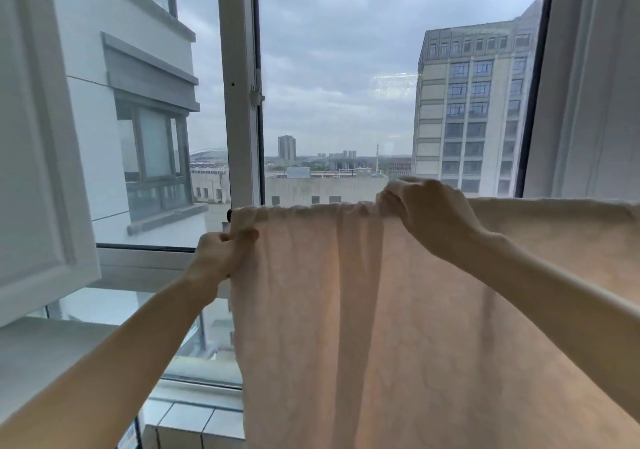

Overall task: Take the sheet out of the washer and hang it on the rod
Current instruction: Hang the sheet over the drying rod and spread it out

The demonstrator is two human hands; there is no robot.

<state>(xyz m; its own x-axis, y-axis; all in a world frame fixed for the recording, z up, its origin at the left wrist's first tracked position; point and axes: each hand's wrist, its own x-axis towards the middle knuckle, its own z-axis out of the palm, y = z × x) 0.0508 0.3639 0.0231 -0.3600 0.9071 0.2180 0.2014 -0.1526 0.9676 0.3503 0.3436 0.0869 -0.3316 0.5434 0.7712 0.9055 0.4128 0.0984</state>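
A pale peach sheet [398,310] hangs draped over a horizontal rod in front of the window. Only the rod's dark left end [229,214] shows; the rest is hidden under the fabric. My left hand [221,253] pinches the sheet's left edge just below the rod's end. My right hand [426,213] grips the bunched fabric on top of the rod, right of centre. The sheet runs off the right and bottom of the view.
A white window frame post [239,85] stands behind the rod. An open white window sash [38,171] juts in at the left. A tiled sill [194,421] lies below. A white wall or curtain [595,85] borders the right.
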